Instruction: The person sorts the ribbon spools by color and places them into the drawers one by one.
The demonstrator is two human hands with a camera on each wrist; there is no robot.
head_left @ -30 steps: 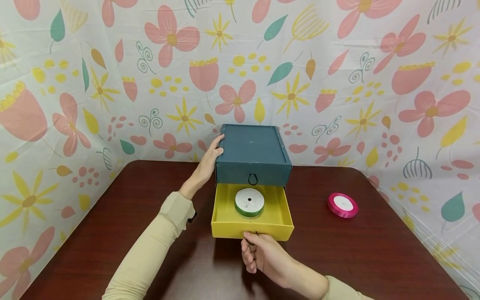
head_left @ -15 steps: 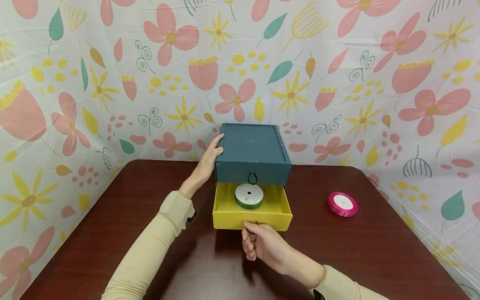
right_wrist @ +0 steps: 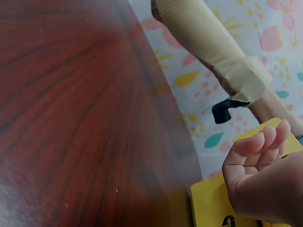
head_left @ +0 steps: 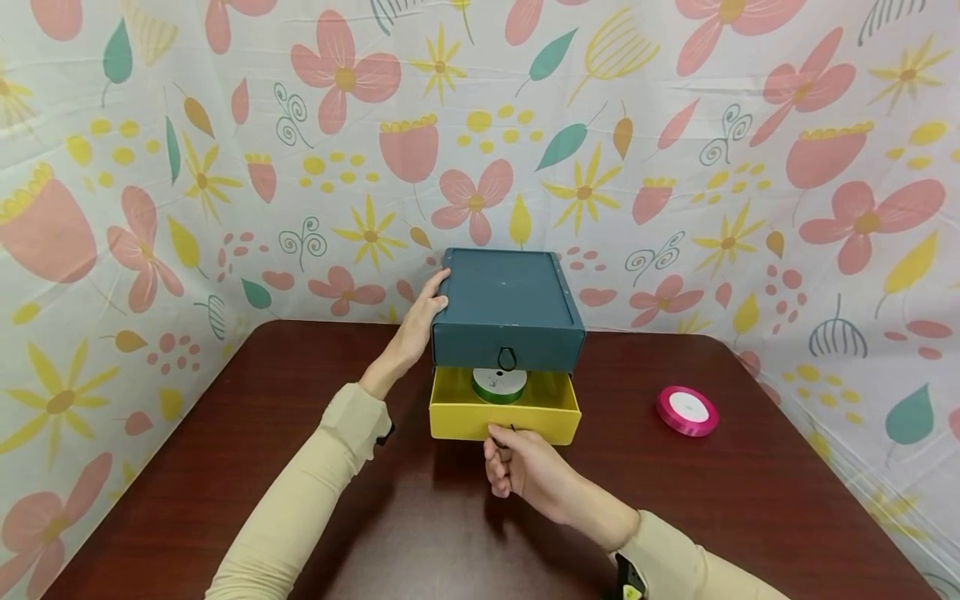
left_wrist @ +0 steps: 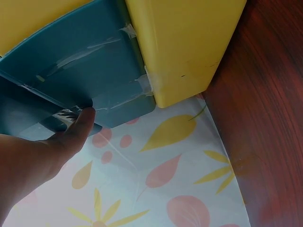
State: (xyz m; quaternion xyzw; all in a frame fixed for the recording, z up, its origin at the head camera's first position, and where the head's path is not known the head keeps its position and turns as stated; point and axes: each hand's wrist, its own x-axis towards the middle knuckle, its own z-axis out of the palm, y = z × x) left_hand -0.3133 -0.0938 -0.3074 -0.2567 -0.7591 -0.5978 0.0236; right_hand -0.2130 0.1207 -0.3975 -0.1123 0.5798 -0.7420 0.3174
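Note:
A dark teal drawer box point(head_left: 504, 292) stands near the back of the table, with a partly pulled-out yellow drawer point(head_left: 457, 422) under its front. In the drawer lies a spool of green ribbon point(head_left: 499, 385) with a white face, its back part hidden under the box. My left hand point(head_left: 412, 329) rests against the box's left side; the left wrist view shows a finger point(left_wrist: 85, 124) touching the teal wall. At the drawer's front, my right hand point(head_left: 534, 473) pinches the black loop pull, thumb against the yellow face. Its fingers point(right_wrist: 248, 144) are curled in the right wrist view.
A spool of pink ribbon point(head_left: 687, 411) lies on the dark wooden table point(head_left: 750, 517) at the right. Another black loop point(head_left: 507, 358) hangs on the teal front. A flowered cloth point(head_left: 480, 108) hangs behind and at both sides.
The yellow drawer has slid inward under the teal box, carrying the green ribbon spool back. My right hand has moved forward with it. My left hand stays on the box.

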